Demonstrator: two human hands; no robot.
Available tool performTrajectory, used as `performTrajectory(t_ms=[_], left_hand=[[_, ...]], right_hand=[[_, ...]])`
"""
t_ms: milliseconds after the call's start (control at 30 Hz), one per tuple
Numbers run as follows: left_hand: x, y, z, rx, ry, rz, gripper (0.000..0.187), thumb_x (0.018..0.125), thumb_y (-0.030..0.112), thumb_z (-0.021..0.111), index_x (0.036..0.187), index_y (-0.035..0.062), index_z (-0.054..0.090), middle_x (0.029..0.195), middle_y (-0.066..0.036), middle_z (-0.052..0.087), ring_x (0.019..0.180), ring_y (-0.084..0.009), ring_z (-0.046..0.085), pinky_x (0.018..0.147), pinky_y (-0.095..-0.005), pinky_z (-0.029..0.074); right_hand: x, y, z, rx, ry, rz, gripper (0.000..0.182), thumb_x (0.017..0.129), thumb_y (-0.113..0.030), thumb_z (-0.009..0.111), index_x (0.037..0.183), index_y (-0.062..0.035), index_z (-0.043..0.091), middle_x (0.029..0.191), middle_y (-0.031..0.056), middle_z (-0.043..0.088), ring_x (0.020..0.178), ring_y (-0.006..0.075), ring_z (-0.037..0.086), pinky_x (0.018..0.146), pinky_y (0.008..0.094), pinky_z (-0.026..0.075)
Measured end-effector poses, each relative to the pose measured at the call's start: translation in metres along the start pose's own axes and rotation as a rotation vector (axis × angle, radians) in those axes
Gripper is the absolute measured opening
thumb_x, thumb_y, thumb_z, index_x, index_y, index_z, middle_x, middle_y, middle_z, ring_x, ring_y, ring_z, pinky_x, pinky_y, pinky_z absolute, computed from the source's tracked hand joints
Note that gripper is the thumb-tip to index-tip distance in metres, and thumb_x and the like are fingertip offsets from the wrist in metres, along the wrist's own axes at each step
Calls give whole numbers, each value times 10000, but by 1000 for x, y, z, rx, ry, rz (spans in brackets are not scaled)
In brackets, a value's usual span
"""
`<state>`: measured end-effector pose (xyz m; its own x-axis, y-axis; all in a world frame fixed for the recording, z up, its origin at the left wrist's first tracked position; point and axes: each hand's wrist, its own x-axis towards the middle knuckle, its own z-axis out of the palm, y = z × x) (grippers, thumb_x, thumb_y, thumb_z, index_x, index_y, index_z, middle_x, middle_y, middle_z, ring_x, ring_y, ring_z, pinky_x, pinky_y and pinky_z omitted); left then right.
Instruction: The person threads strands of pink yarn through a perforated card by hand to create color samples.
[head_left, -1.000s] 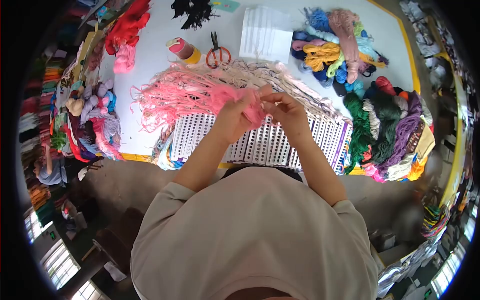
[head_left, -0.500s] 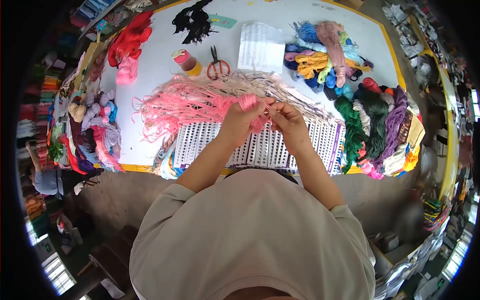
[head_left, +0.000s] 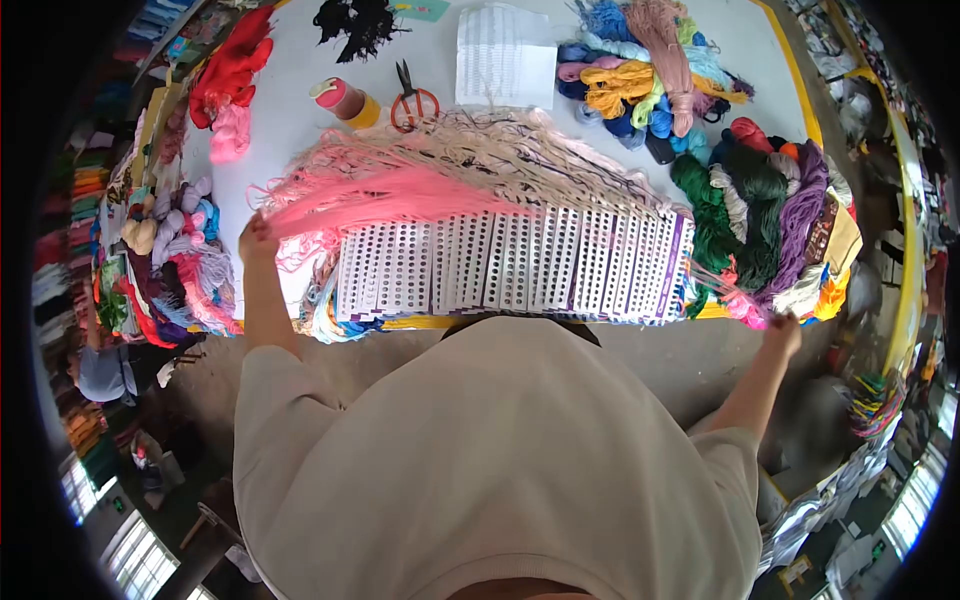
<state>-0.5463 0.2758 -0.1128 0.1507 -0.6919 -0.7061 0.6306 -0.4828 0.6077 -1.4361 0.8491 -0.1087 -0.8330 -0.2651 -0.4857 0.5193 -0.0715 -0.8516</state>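
My left hand [head_left: 258, 235] is closed on one end of a bundle of pink thread [head_left: 390, 197], at the left of the table. Blurred, the bundle stretches rightward over a row of white cards with punched holes [head_left: 510, 265]. Far out to the right, beyond the table's front edge, my right hand [head_left: 785, 332] is closed on thin pale pink strands [head_left: 735, 290] drawn across the cards' right end. Loose pink and cream threads [head_left: 500, 145] lie heaped along the cards' far side.
Red-handled scissors [head_left: 414, 108], a pink-and-yellow container [head_left: 345, 102] and a printed sheet [head_left: 505, 58] lie behind the threads. Coloured skeins [head_left: 640, 90] sit at the back right. Further skeins hang at the right [head_left: 755, 210] and left [head_left: 195, 250] edges. Another person [head_left: 105, 372] is at far left.
My hands have moved from close together above the cards to far apart, left and right. The gathered pink thread is now pulled out lengthwise between them. The view has shifted slightly.
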Motion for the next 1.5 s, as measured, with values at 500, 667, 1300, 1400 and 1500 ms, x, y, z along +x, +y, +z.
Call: performTrajectory(t_ms=[500,667,1300,1400,1500], left_hand=[[-158,-433,225,1444,-458,-267,206,795,199,625,748,0,654,707,-88,666,507,-128,546,420,-306,384],[-152,-446,218,1231,-527,-302,203,773,167,617,688,-17,622,600,-98,611,449,-148,516,428,-311,380],[-190,-429,248,1270,-572,-576,202,857,196,599,972,33,630,760,-98,660,460,-111,506,396,-253,368],[-181,-439,243,2030,-714,-60,190,848,195,592,980,65,637,781,-139,654,557,-190,588,468,-311,446],[-152,-396,221,1671,-764,88,159,829,190,599,923,77,657,718,-122,625,537,-210,579,474,-338,456]], right_hand=[[-106,233,304,-1094,-945,-166,122,895,-196,524,965,-103,560,657,86,614,555,184,598,552,338,475],[-104,225,317,-1043,-1051,98,144,896,-191,519,962,-63,521,675,87,597,566,172,590,546,327,482],[-84,226,313,-584,-1048,479,283,818,-229,699,939,-15,560,729,64,629,633,74,562,566,232,436],[-81,235,310,-650,-1093,428,325,782,-254,724,965,-29,578,783,81,634,665,108,569,622,258,449],[-84,238,309,-1145,-1150,-9,336,745,-274,742,956,-60,592,803,82,644,685,178,602,653,309,464]])
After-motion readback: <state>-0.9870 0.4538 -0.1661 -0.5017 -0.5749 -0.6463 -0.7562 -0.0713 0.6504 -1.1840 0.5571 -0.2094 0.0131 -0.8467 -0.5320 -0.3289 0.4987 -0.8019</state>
